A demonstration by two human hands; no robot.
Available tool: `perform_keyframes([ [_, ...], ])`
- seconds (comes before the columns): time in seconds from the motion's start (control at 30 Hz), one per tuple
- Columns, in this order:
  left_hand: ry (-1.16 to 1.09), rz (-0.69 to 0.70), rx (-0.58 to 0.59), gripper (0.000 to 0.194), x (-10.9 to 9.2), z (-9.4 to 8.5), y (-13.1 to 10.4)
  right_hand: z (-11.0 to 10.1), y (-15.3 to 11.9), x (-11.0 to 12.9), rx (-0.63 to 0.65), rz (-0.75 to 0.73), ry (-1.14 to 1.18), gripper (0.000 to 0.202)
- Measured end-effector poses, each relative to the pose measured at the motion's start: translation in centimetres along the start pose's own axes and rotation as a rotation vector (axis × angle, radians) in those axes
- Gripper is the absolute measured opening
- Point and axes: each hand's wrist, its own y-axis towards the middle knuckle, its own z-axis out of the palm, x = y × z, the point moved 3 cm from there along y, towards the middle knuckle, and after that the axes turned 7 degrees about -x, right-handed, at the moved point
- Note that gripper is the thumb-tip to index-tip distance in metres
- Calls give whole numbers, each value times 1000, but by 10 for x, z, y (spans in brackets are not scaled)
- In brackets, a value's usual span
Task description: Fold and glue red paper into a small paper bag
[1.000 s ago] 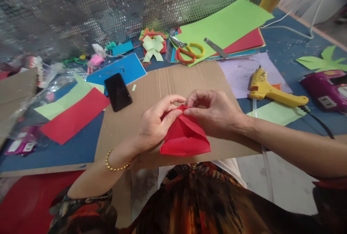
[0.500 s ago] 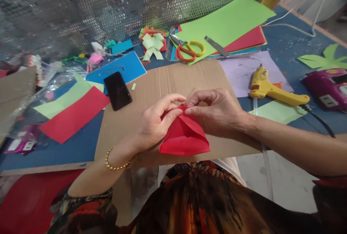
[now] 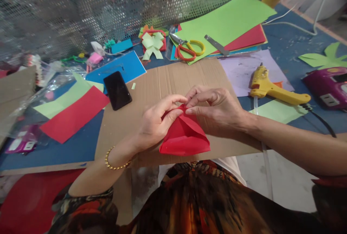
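Observation:
A folded piece of red paper (image 3: 185,136), wide at the near end and narrow at the far end, is held over the cardboard sheet (image 3: 162,78). My left hand (image 3: 159,118) pinches its narrow top from the left, thumb on the upper face. From the right, my right hand (image 3: 214,107) pinches the same top with thumb and fingertips. The two hands nearly meet there, and the fingertips hide the paper's tip. A loose fold stands up slightly along the paper's right side.
Left of the hands lie a black phone (image 3: 117,90) and a red paper strip (image 3: 74,114). Scissors (image 3: 187,47) and a nail clipper (image 3: 216,45) rest on green paper (image 3: 230,17) at the back. A yellow glue gun (image 3: 273,87) with its cord lies at right.
The right hand's fingers have shifted very slightly at the paper's tip. Both hands keep hold of the red paper, and the other things stay where they were.

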Motion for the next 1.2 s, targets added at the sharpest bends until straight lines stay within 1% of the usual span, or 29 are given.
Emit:
perform_keyframes([
  [0.23, 23, 20, 3, 21, -1, -2, 0, 1, -2, -1, 2, -17, -20, 24],
  [0.4, 34, 69, 7, 26, -3, -4, 0, 2, -3, 3, 32, -35, -151, 24],
  [0.5, 47, 86, 10, 28, -4, -4, 0, 2, -4, 6, 38, -61, -182, 25],
  [0.57, 55, 91, 12, 30, -6, -4, 1, 3, -5, 7, 24, -38, -175, 25],
  [0.73, 57, 93, 21, 31, -6, -5, 1, 3, -7, 1, -63, 110, -142, 28],
  [0.83, 61, 96, 38, 34, -5, -5, 0, 3, -7, -3, -83, 141, -114, 28],
  [0.97, 63, 108, 41, 35, -4, -5, 0, 4, -4, -3, -57, 103, -29, 26],
  [1.07, 72, 93, 9, 33, -4, -5, 0, 5, -4, 0, -11, 66, -48, 19],
  [1.2, 80, 86, -4, 32, -3, -5, -1, 5, -6, -1, -9, 44, -51, 22],
])
